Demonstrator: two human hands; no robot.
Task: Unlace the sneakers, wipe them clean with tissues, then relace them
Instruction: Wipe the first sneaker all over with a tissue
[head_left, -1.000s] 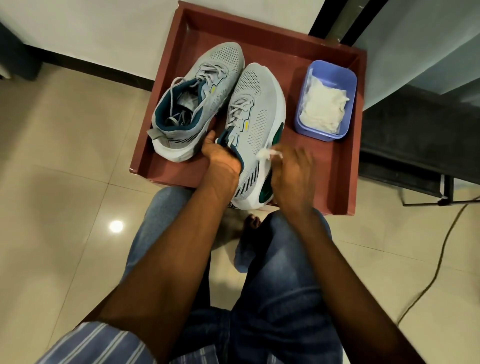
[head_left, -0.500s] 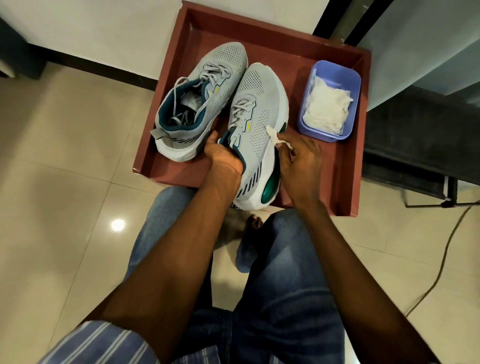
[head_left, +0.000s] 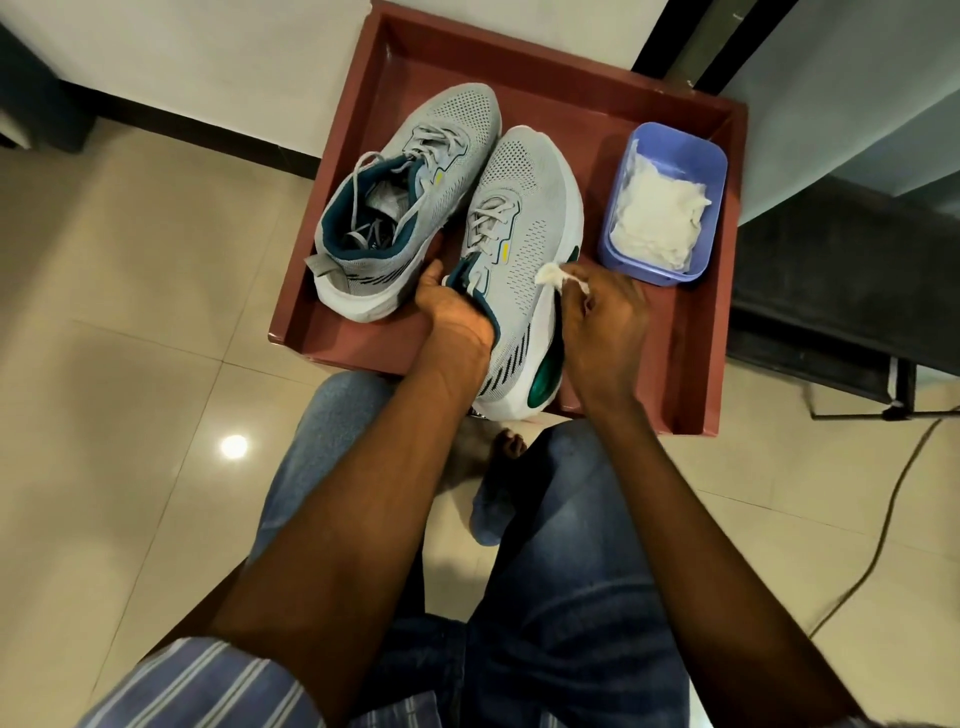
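Two grey sneakers with teal lining lie in a reddish-brown tray (head_left: 691, 332). The left sneaker (head_left: 447, 135) leans on its side, laces loose. The right sneaker (head_left: 524, 208) stands upright, laced, its heel over the tray's near edge. My left hand (head_left: 452, 306) grips the right sneaker at its collar. My right hand (head_left: 602, 322) pinches a small white tissue (head_left: 553, 273) against the sneaker's outer side. A lilac tub (head_left: 670, 150) holding white tissues (head_left: 657, 218) sits at the tray's right.
The tray rests on a beige tiled floor against a white wall. My jeans-clad knees and a bare foot (head_left: 511, 441) are below it. A dark metal-framed piece of furniture (head_left: 841, 291) stands at right, with a cable (head_left: 883, 525) trailing across the floor.
My right hand with the tissue has slid forward along the right sneaker's outer side, from near the heel toward the midfoot. My left hand kept its grip on the collar.
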